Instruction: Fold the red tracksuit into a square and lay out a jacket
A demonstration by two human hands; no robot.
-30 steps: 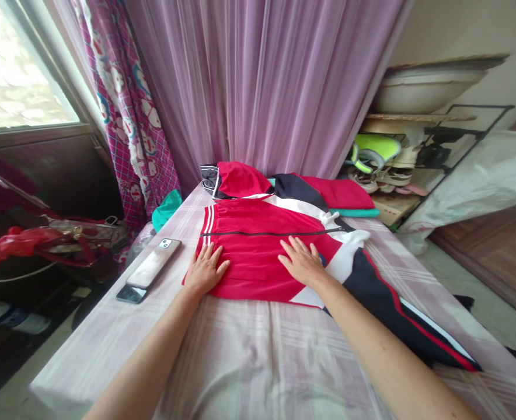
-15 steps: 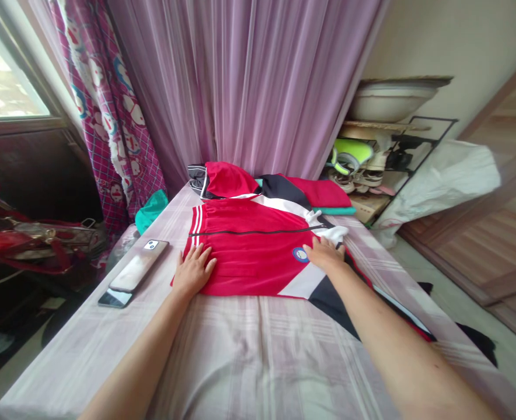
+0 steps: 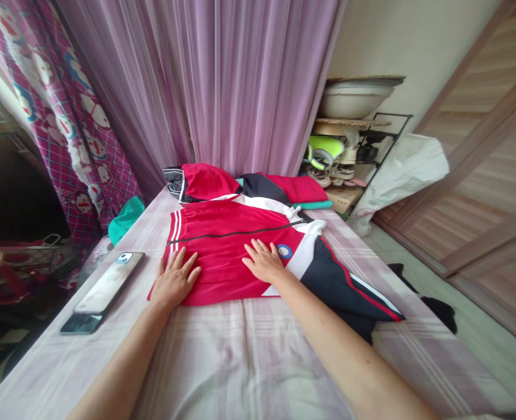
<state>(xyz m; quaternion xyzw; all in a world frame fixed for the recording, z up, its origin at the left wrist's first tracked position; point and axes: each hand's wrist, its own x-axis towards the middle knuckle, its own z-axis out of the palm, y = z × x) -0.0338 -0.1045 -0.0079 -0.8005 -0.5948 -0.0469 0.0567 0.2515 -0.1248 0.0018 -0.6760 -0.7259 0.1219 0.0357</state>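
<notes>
A red, white and black zip-up jacket lies spread on the table, its zipper running across it and its white collar on the right. On the striped hem at the jacket's left end, my left hand rests flat with fingers spread. My right hand is also flat and open, pressing the red front just left of the round blue badge. One black sleeve with red and white trim stretches toward the lower right. Its other sleeve lies toward the back.
Two phones, one a white-backed phone overlapping a dark phone, lie at the table's left. Folded red clothing sits at the back by the purple curtain. Right of the table stand a shoe rack and a white bag.
My right hand has slid left from near the collar onto the red front of the jacket. My left hand stays on the hem. The view has turned toward the right.
</notes>
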